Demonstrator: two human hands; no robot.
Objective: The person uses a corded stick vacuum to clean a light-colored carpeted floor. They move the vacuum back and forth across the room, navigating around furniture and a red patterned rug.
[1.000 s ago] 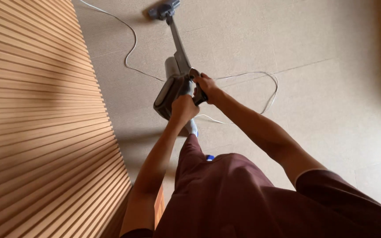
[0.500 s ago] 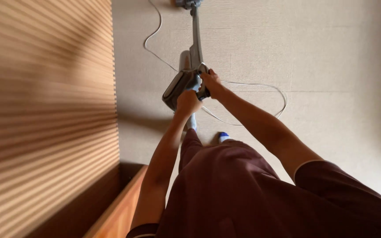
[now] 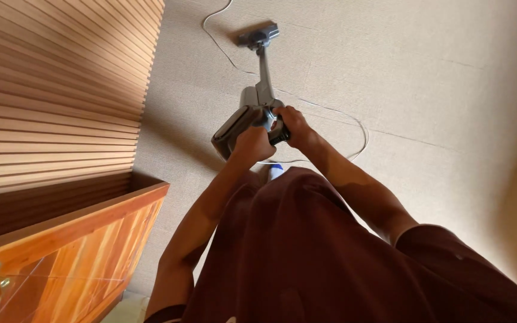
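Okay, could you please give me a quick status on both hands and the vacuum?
Left hand and right hand both gripping vacuum. Floor head down on carpet. White cord trails beside it.

garment: dark maroon top (image 3: 306,257), loose, plain, soft folds | sleeves: short, hem of right sleeve (image 3: 450,239) above the elbow | forearms: bare, no watch or bands | left hand (image 3: 252,143): bare, no glove | right hand (image 3: 294,124): bare, no glove
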